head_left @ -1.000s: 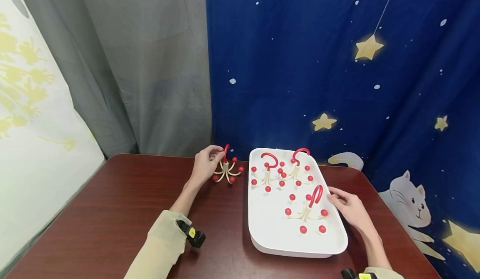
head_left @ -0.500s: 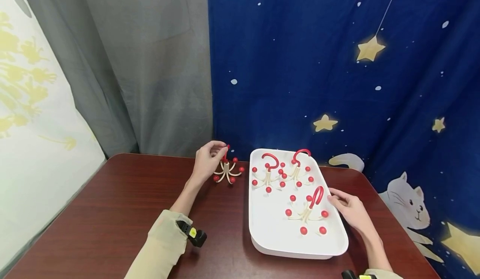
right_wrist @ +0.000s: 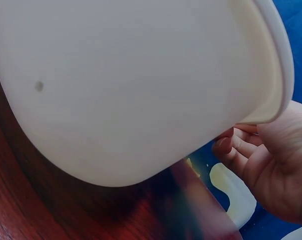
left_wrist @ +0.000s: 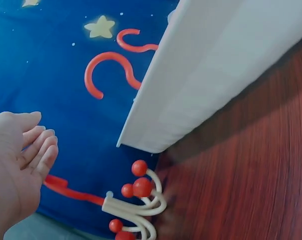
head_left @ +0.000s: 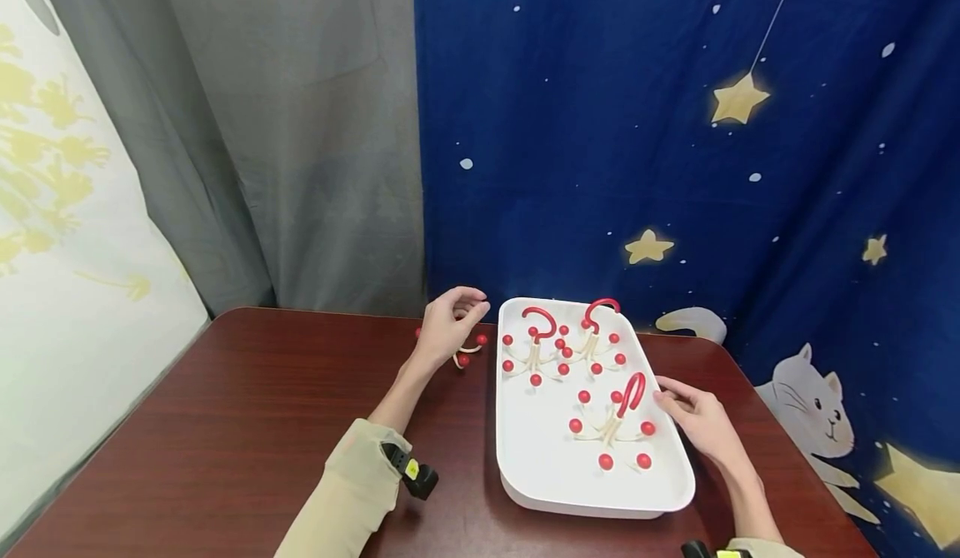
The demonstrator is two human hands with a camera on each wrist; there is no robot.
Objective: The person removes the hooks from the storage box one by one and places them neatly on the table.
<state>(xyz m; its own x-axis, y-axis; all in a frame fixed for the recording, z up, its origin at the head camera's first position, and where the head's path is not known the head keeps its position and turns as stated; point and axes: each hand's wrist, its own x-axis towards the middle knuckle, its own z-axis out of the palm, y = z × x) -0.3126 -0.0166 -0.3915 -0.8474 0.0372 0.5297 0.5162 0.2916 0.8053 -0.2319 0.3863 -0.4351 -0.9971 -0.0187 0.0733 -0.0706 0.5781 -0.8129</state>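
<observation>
Loosely bent fingers and a thumb held apart show on my left hand (head_left: pixel 448 325), with nothing between them. Behind it on the table stands a red-hooked piece (left_wrist: pixel 128 205) with cream curved arms tipped by red balls; in the head view the hand hides most of it. My right hand (head_left: pixel 705 420) holds the right rim of a white tray (head_left: pixel 551 475). In the right wrist view its fingertips (right_wrist: pixel 222 145) meet the wall below the rim, and the thumb is hidden. Three similar hooked pieces stand in the tray: back left (head_left: pixel 536 354), back right (head_left: pixel 591 346) and front right (head_left: pixel 612 426).
The reddish-brown wooden table (head_left: pixel 247 425) runs out to the left of the tray. Close behind its back edge hang a grey curtain (head_left: pixel 315 166) and a blue curtain (head_left: pixel 562 141) with stars. A pale printed cloth (head_left: pixel 82 316) lines the left side.
My left hand has let go of the piece's red hook and moved right toward the tray, now in front of that piece. The right hand and the tray have stayed in place.
</observation>
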